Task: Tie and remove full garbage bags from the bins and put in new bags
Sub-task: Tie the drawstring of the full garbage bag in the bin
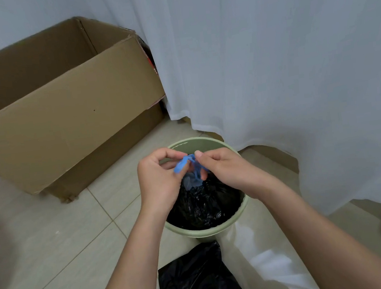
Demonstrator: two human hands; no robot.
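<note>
A round pale green bin (230,228) stands on the tiled floor in front of me, with a full black garbage bag (203,206) inside it. The bag's blue drawstring (183,163) is pulled up above the bin's mouth. My left hand (157,178) pinches one part of the blue drawstring with curled fingers. Opposite it, my right hand (222,166) pinches the other part, thumb and fingers close to the left hand. A second black bag (199,282) lies flat on the floor just in front of the bin, partly under my arms.
A large open cardboard box (58,114) sits on the floor at the left. White curtains (284,70) hang behind and to the right of the bin, pooling on the floor. Beige floor tiles (52,249) spread to the left.
</note>
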